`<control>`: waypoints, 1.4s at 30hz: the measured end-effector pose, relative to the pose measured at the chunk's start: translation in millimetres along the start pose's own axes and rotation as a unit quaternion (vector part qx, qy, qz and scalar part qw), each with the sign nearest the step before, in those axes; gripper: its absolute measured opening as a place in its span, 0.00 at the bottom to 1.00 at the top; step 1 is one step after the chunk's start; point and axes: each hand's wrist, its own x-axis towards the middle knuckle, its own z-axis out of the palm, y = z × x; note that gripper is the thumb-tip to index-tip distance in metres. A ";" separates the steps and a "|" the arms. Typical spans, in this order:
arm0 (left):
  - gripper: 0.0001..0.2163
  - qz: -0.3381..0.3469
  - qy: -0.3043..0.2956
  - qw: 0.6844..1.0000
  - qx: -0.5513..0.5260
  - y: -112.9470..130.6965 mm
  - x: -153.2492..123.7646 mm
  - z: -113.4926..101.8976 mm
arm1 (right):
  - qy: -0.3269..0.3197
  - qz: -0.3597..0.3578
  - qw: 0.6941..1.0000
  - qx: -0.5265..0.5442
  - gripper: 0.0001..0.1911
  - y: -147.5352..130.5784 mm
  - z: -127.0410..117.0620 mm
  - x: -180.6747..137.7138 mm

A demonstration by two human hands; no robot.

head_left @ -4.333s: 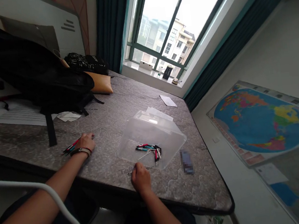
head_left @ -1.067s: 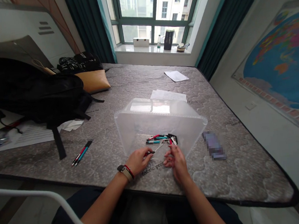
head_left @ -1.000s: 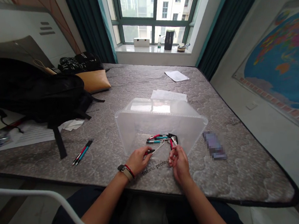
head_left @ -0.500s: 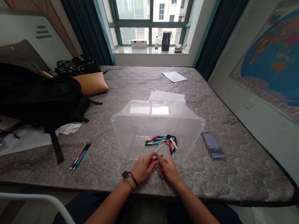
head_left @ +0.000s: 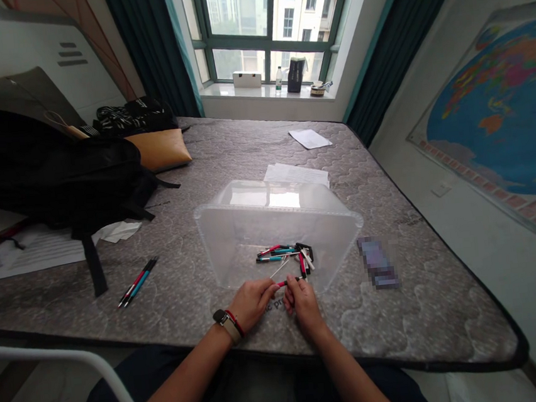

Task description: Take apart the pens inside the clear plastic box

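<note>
In front of the bin's open side, my left hand [head_left: 252, 305] pinches one end of a red pen [head_left: 282, 283]. My right hand [head_left: 303, 303] has its fingers closed on the pen's dark end, so the pen spans the short gap between both hands. A thin white stick [head_left: 279, 268] lies just beyond my left fingertips. The clear plastic bin [head_left: 224, 243] rests on its side, opening toward me. Inside it is a small heap of pen parts [head_left: 270, 259] in red, teal, black and white. Two assembled pens [head_left: 138, 283], red and teal, lie side by side at the left.
A blurred-out flat object [head_left: 377, 263] lies right of the bin. Paper sheets [head_left: 296, 173] are behind it. A black backpack [head_left: 56, 171] and a tan pouch [head_left: 161, 149] occupy the left of the quilted mattress [head_left: 424, 300]. A white curved bar [head_left: 64, 353] crosses the lower left.
My hands have moved slightly apart, and more of the red pen shows between them. The view has shifted a little; the bin and its heap look the same.
</note>
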 end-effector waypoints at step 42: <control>0.18 -0.008 -0.057 0.996 0.070 -11.6 -5.7 -22.8 | -0.059 0.027 0.997 -0.051 0.16 -12.2 -11.2 -1.6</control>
